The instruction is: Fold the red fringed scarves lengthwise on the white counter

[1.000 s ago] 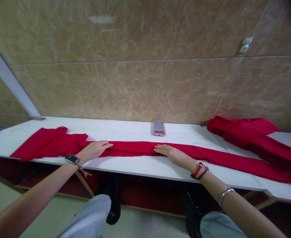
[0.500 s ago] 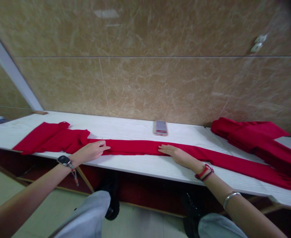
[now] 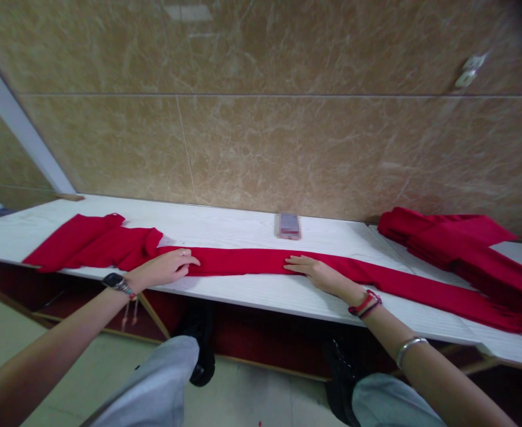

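A long red scarf (image 3: 243,261) lies stretched along a white table (image 3: 225,228), folded into a narrow band in the middle and wider and rumpled at its left end (image 3: 96,243). My left hand (image 3: 165,268) rests flat on the band near that wider part, fingers extended. My right hand (image 3: 317,271) lies flat on the band right of centre, fingers stretched out to the left. Neither hand grips the cloth.
A small pink phone (image 3: 288,225) lies on the table just behind the scarf. A pile of red scarves (image 3: 457,243) sits at the right end. A brown marble wall (image 3: 261,118) rises behind. My knees show below the table edge.
Both hands stay flat on the scarf and have shifted only slightly; the view has tilted a little, so the table sits somewhat higher in the picture.
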Motion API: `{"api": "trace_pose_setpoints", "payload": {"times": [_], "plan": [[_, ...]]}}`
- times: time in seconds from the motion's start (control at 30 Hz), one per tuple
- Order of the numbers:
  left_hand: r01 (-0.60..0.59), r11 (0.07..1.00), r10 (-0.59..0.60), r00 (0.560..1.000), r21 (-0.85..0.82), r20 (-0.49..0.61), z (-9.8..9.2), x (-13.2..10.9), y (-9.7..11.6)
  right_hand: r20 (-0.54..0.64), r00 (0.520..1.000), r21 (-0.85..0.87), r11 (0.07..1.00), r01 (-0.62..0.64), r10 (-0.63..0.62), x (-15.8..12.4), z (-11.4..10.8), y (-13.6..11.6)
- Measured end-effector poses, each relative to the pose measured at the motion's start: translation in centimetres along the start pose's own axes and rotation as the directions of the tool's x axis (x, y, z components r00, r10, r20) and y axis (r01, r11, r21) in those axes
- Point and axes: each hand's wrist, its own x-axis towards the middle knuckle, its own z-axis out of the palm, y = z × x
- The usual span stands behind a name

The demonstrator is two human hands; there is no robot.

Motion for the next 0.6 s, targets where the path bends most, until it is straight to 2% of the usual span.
{"api": "trace_pose_setpoints", "payload": {"times": [0.13, 0.23, 0.3, 0.47, 0.53, 0.6], "plan": [[0.178, 0.984, -0.180, 0.981, -0.028, -0.067, 0.7, 3.2, 3.2, -0.035, 0.999, -0.091, 0.995, -0.037, 0.034, 0.3, 0.2, 0.2], [0.231, 0.973, -0.230, 0.973, -0.012, 0.030, 2.3, 4.4, 3.8, -0.024, 0.996, -0.155, 0.984, -0.088, 0.086, -0.2, 0.0, 0.8], [0.199, 0.980, -0.201, 0.977, 0.025, 0.073, 2.9, 4.1, 2.5, 0.014, 0.992, -0.178, 0.976, -0.123, 0.127, -1.0, -0.3, 1.2], [0.065, 0.994, -0.071, 0.995, 0.088, 0.064, 3.0, 2.5, -3.2, 0.067, 0.975, -0.232, 0.954, -0.192, 0.212, -3.7, -1.9, 1.4], [0.061, 0.992, -0.068, 0.996, 0.113, 0.060, 2.6, 2.7, -3.9, 0.080, 0.966, -0.257, 0.941, -0.220, 0.247, -4.8, -2.5, 1.4], [0.071, 0.986, -0.074, 0.997, 0.148, 0.019, 2.1, 4.1, -2.6, 0.086, 0.947, -0.278, 0.920, -0.276, 0.310, -5.9, -3.1, 1.7]]}}
